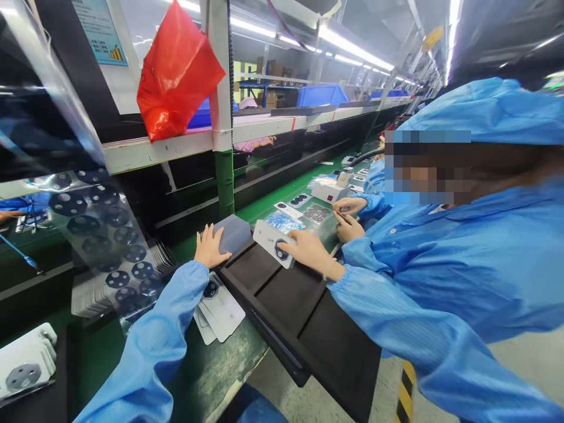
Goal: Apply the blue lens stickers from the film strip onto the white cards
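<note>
My right hand grips a white phone back cover by its end with the round black camera ring, above the far end of a black compartment tray. The fingers of my left hand are spread, resting against a grey block-like stack beside the tray. Below my left wrist, a few loose white phone back covers overlap on the green bench; a dark camera ring shows on the top one.
A co-worker in blue sits close on the right, hands holding a small dark item. Clear plastic sheeting with black camera rings hangs at left, before stacked covers. A red bag hangs from the shelf post. The tray overhangs the bench edge.
</note>
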The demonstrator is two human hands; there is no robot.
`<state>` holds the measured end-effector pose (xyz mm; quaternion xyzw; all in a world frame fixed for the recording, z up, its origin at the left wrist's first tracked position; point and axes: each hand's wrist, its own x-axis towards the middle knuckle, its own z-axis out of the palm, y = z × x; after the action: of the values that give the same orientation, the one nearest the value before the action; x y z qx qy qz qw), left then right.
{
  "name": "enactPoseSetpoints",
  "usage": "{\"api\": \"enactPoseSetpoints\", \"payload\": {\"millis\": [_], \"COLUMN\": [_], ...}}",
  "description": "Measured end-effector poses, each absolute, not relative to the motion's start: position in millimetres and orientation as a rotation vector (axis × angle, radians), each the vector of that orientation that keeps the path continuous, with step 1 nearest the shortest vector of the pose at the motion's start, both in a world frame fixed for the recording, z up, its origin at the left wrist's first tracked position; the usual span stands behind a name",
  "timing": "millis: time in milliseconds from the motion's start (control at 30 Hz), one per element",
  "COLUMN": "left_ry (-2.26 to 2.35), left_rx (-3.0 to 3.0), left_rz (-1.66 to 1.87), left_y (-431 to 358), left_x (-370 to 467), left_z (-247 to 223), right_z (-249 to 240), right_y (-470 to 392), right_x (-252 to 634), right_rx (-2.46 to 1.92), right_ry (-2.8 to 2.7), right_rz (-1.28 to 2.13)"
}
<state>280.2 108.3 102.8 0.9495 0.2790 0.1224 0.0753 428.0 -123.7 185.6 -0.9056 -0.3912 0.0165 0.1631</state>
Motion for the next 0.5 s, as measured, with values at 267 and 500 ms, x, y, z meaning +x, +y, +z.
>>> {"api": "enactPoseSetpoints", "payload": {"millis": [267,500], "left_ry": [1.012,0.888], "left_rx": [2.496,2.527], "left_rz": [0.484,0.669], "left_y": [113,104], "left_x": [267,266], "left_z": [89,81], "right_z": [174,161], "right_y": [-74,-65], "right_x": [405,387], "right_rx": [-2.665,-2.681], "right_ry": [-0.984,-0.911], "right_rz": [0.012,-0.041]}}
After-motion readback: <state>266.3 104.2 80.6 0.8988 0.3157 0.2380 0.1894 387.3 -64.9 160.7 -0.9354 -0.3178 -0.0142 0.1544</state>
